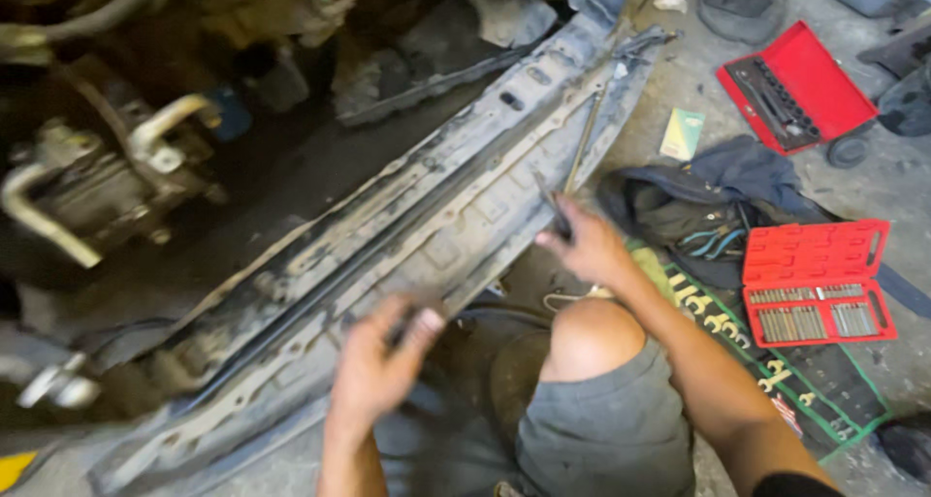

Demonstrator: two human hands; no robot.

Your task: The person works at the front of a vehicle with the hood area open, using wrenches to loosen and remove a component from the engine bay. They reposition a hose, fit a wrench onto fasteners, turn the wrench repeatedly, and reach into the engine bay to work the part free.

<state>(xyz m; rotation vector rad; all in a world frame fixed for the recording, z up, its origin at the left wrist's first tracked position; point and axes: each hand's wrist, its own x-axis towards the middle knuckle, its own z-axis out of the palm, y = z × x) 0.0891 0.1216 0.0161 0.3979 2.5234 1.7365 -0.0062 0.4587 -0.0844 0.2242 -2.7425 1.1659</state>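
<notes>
The right hand (587,248) reaches forward over a bent knee (592,334), fingers closed around a dark thin tool (553,206) whose tip rests on the grey metal panel (436,216) of the car's front. The left hand (380,366) curls around a small dark object (402,327) at the panel's near edge. An open red tool case (817,282) lies on the floor to the right.
</notes>
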